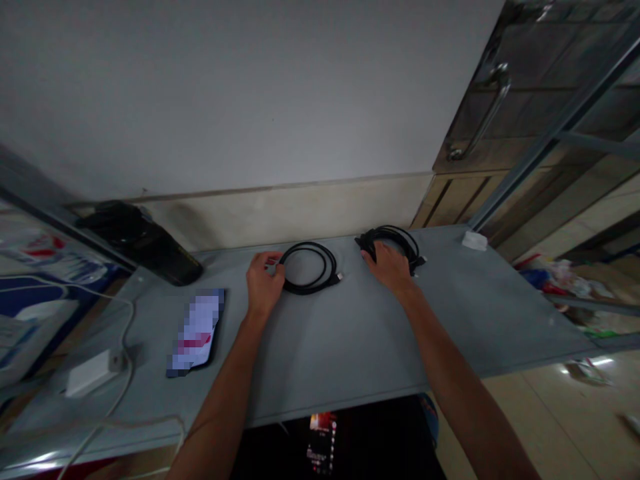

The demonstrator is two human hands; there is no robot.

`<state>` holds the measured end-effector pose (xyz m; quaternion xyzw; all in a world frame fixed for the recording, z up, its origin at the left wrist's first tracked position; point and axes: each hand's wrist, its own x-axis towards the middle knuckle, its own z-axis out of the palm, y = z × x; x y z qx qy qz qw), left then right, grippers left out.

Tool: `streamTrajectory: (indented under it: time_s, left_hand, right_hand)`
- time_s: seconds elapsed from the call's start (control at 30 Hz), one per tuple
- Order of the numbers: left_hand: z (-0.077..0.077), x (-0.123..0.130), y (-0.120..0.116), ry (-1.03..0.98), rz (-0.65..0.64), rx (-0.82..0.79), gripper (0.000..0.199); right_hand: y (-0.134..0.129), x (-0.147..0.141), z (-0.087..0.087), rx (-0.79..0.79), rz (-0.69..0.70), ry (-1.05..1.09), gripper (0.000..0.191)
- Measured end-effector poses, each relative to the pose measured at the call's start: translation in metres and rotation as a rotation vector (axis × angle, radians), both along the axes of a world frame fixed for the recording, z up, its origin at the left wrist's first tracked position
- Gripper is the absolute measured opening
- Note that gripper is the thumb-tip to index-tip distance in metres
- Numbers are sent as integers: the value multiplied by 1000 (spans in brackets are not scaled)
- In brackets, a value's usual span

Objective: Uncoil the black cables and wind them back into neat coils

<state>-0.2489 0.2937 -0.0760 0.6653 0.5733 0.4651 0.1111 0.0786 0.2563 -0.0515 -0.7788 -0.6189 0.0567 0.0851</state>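
A single coil of black cable (311, 290) lies on the grey table (340, 347), its metal plug pointing right. My left hand (266, 280) is closed on the left side of this coil, with thumb and fingers pinched together. Farther right, near the wall, sits a thicker bundle of black cables (407, 241). My right hand (390, 265) rests at the front of that bundle, its fingers curled round the near edge and partly hidden. The two coils lie apart, with bare tabletop between them.
A black bottle (150, 243) lies at the back left. A phone (197, 330), a white adapter (94, 373) and a white cord (131, 333) are on the left. A crumpled white paper (475, 241) lies back right. Another lit phone (323, 440) shows below the table edge.
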Motion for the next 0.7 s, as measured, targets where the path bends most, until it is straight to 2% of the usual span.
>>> streamTrajectory:
  time_s: [0.47, 0.57, 0.7]
  left_hand:
    - [7, 2, -3, -29, -17, -13, 23]
    - [7, 3, -3, -41, -16, 1, 23]
    - [6, 4, -3, -55, -32, 29, 23]
  right_hand:
    - [6, 3, 10, 121, -191, 20, 52]
    - [6, 7, 12, 231, -239, 88, 49]
    - [4, 15, 11, 478, -203, 341, 45]
